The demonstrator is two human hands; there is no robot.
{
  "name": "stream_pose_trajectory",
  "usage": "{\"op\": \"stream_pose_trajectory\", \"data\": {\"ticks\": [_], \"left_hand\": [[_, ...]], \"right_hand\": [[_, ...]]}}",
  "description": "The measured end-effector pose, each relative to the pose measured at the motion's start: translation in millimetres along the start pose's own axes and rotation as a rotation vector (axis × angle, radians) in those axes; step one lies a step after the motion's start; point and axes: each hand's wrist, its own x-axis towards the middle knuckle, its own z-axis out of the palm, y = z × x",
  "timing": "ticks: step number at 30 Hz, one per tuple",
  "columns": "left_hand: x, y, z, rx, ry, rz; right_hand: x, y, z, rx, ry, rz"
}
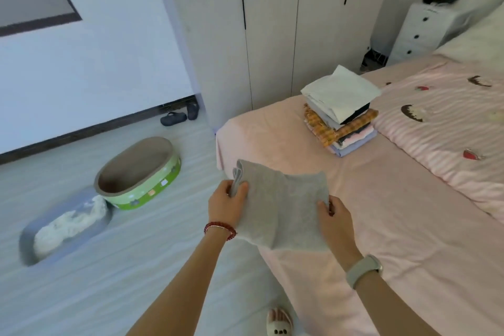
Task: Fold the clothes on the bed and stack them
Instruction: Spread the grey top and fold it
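Left hand: folded edge of grey cloth pinched between thumb and curled fingers. Right hand: opposite edge gripped, thumb on top, fingers hidden beneath. Cloth held over near corner of bed, long axis spanned hand to hand. Stack of folded clothes seen farther up bed, ahead and right; right hand judged nearer to it.

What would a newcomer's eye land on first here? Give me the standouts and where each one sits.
First, the grey garment held up at the bed's near corner, the left hand gripping its bunched left edge and the right hand its right edge. Next, the stack of folded clothes farther back on the pink bed. On the floor to the left stands a green oval tub.
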Motion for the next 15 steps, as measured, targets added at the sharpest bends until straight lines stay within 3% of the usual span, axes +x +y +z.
{"op": "stream_pose_trajectory", "data": {"ticks": [7,15], "left_hand": [[144,31,33,0.058,-0.138,0.045],[347,83,86,0.134,-0.406,0.226]], "right_hand": [[109,-38,42,0.009,0.087,0.096],[236,-76,103,0.059,0.397,0.194]]}}
